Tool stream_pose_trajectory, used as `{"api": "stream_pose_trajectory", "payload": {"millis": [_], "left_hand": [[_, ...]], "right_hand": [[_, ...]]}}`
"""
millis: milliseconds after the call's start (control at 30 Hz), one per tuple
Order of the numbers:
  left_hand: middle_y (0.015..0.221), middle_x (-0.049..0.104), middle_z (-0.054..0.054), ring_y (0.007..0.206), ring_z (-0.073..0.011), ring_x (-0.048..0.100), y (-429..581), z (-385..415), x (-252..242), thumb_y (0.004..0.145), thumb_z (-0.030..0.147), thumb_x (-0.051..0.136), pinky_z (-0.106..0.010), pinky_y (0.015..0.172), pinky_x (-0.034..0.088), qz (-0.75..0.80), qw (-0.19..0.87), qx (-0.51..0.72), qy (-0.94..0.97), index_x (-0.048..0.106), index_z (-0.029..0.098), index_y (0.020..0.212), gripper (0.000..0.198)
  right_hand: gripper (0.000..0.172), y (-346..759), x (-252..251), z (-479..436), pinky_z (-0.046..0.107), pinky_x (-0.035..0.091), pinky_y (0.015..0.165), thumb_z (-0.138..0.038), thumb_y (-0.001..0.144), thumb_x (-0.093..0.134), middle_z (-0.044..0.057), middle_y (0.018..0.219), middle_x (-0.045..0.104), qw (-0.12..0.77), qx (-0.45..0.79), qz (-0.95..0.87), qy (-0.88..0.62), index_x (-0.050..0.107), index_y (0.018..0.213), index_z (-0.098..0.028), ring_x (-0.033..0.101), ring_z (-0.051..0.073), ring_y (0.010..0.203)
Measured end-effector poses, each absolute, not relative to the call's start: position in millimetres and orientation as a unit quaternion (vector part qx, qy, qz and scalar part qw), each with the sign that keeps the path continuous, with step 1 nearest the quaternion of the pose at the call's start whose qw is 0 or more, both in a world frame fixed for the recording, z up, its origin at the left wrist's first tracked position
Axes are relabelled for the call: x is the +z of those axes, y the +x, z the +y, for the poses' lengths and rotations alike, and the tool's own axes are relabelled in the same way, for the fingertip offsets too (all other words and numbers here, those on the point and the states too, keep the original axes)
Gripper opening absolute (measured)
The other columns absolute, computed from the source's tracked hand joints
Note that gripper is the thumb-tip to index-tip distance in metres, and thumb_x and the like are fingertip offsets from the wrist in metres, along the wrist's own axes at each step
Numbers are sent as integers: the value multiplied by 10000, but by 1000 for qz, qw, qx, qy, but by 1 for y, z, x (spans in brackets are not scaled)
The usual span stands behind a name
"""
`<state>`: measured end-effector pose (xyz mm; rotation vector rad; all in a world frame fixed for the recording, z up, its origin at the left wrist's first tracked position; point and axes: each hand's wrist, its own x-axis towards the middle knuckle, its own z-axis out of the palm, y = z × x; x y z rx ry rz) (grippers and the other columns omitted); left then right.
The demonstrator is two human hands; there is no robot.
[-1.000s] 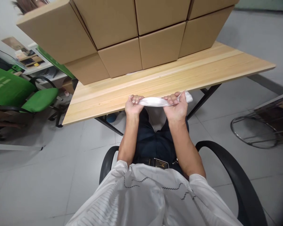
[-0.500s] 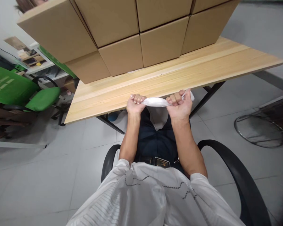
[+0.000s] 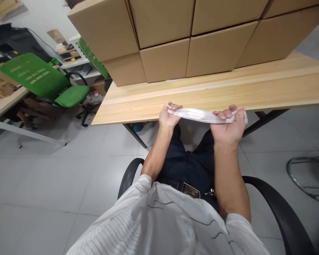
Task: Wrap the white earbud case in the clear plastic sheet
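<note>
A white cloth-like strip (image 3: 196,115) stretches between my two hands, over the near edge of the wooden table (image 3: 149,99). My left hand (image 3: 170,115) is closed on its left end, fingers curled over it. Around the right part, my right hand (image 3: 228,124) is wrapped, and a bit of the white material sticks out beyond its thumb side. The strip looks twisted or bunched lengthwise.
Stacked cardboard boxes (image 3: 164,60) stand along the back of the table. A green chair (image 3: 71,95) and another desk are at the left. Black armrests (image 3: 276,209) flank my lap. A round metal-framed item (image 3: 305,177) is on the floor at the right.
My hands have moved farther apart, and more of the white strip shows between them. The view has shifted, so the boxes and table appear farther right.
</note>
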<state>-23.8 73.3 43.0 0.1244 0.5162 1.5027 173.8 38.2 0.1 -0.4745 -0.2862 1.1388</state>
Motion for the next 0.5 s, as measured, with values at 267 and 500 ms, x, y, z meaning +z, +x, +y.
{"api": "stream_pose_trajectory", "payload": {"millis": [267, 500], "left_hand": [[597, 189, 57, 512, -119, 241, -29, 79, 38, 1218, 125, 255, -311, 761, 486, 260, 690, 674, 52, 370, 211, 649, 586], [563, 213, 64, 491, -109, 265, -34, 86, 41, 1214, 127, 215, -272, 688, 462, 255, 690, 676, 48, 372, 211, 636, 605]], "right_hand": [[310, 176, -13, 41, 465, 693, 871, -509, 1112, 686, -48, 714, 524, 810, 487, -200, -258, 685, 863, -323, 613, 193, 631], [317, 170, -8, 50, 378, 692, 859, -496, 1128, 684, -49, 777, 641, 813, 509, -163, -230, 700, 908, -269, 673, 147, 698]]}}
